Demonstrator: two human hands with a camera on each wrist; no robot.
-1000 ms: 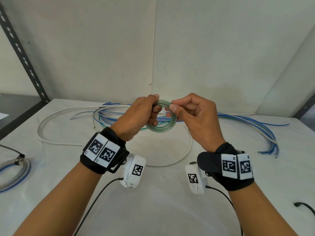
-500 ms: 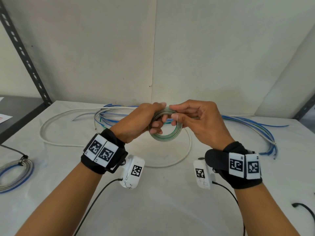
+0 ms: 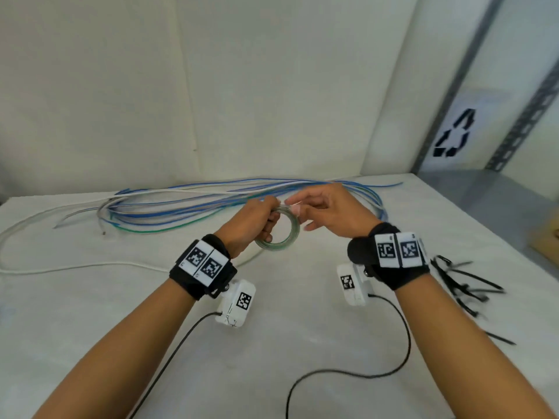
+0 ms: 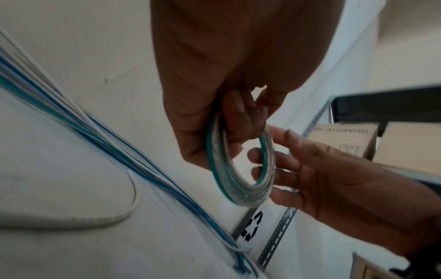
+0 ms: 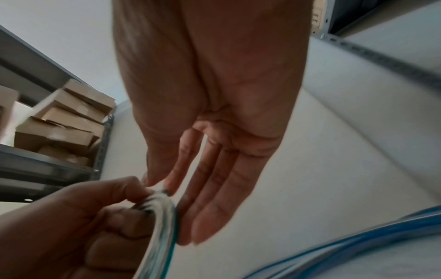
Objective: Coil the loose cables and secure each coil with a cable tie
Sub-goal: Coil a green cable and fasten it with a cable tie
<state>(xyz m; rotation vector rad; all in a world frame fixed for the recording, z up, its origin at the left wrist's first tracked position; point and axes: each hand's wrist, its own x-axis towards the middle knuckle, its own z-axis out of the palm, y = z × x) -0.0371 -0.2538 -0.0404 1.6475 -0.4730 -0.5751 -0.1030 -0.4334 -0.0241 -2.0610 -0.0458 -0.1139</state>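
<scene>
1. Near the table's (image 3: 272, 343) right edge, well right of the right hand (image 3: 329, 213), lie loose black cable ties (image 3: 465, 285).
2. Above the table's middle, the left hand (image 3: 252, 225) curls round a small green-and-clear coil (image 3: 279, 234), held upright with its opening facing the person.
3. The right hand's straight, relaxed fingers (image 5: 214, 198) touch the coil's top-right rim, gripping nothing.
4. Along the far edge lie uncoiled cables (image 3: 196, 204). The right hand is nearer the ties, so it likely fetches one.
</scene>
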